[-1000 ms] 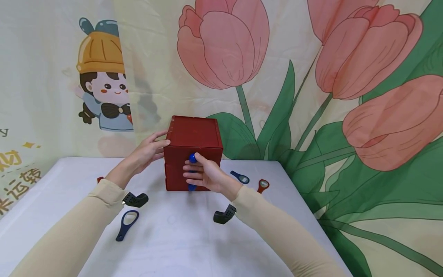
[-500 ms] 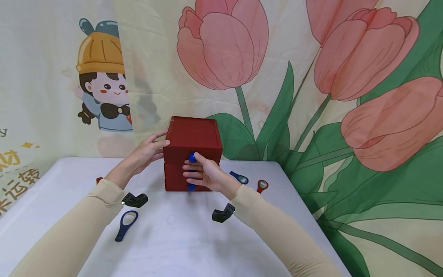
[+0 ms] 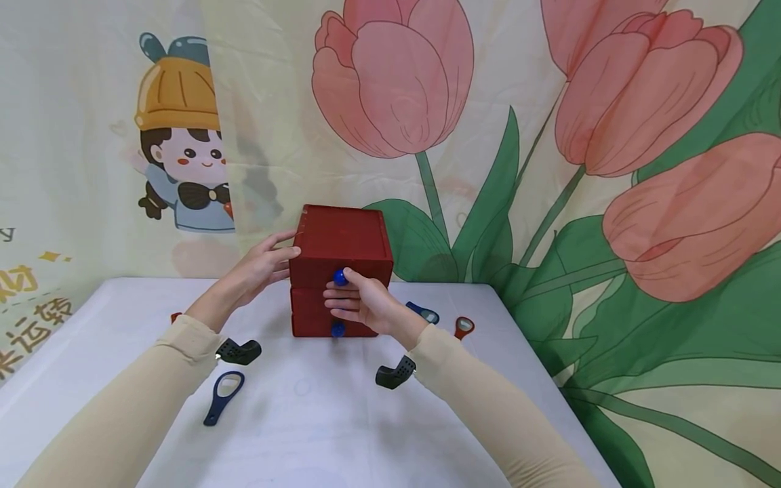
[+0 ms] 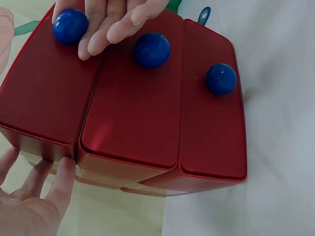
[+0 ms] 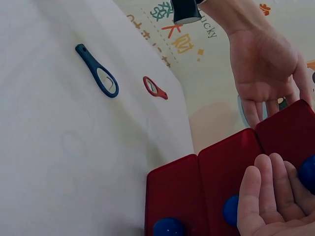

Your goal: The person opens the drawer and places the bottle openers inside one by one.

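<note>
A dark red drawer box [image 3: 342, 234] stands on the table, with three stacked drawer fronts and round blue knobs. My right hand [image 3: 375, 305] pinches the top knob [image 4: 70, 27] between thumb and index finger. Its other fingers extend in front of the middle knob [image 4: 152, 50], which they hide in the head view. Below them the bottom knob [image 3: 338, 329] shows uncovered. My left hand [image 3: 262, 268] rests against the left side of the box, fingers fairly straight along it, thumb near the upper front corner. All three drawers look pushed in.
A dark blue magnifying glass [image 3: 224, 398] lies at the front left. Right of the box lie another blue magnifying glass [image 3: 422, 312] and a red one [image 3: 464, 327]. Behind the left forearm a small red item [image 3: 175, 316] peeks out. A printed cloth [image 3: 262, 102] hangs behind the table [image 3: 305, 420].
The lower fingers of my right hand have drawn up slightly, baring the bottom knob more. My left hand and the box stay where they were.
</note>
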`<state>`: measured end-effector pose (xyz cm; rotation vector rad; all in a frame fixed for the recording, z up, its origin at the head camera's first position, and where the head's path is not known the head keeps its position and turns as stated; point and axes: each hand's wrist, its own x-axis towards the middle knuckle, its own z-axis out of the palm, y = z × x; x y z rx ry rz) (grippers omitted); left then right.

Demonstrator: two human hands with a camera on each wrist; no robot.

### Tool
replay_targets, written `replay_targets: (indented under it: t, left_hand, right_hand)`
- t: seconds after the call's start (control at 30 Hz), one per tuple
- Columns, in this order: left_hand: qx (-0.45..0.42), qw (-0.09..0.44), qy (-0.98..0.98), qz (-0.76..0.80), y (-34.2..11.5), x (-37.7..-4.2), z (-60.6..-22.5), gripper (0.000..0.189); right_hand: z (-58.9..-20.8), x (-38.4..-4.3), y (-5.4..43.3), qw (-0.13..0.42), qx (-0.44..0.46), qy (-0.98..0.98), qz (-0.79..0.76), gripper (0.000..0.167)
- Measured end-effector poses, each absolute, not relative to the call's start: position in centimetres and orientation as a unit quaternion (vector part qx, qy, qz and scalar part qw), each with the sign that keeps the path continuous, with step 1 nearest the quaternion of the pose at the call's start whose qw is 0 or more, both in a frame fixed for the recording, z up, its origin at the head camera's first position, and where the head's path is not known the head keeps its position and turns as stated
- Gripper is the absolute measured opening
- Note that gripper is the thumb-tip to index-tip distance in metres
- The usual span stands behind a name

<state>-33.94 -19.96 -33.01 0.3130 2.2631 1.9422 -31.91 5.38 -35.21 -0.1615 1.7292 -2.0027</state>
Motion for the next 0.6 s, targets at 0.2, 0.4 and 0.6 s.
replay_targets:
  t: [0.2, 0.4, 0.6]
  left_hand:
    - [0.1, 0.07, 0.756, 0.643, -19.85, -33.88, -33.06, 0.082]
    - [0.1, 0.068, 0.755, 0.644, -19.81, -33.98, -33.11, 0.081]
    - [0.099, 0.073, 0.753, 0.647, -19.63, -34.17, -33.03, 0.08]
  right_hand:
    - [-35.29, -32.1, 5.54, 0.242, -0.064, 0.639, -0.728, 0.054]
    - [-35.23, -32.12, 5.57, 0.243, -0.068, 0.642, -0.724, 0.054]
    - [-35.35, -32.22, 5.93, 0.252, -0.065, 0.635, -0.728, 0.054]
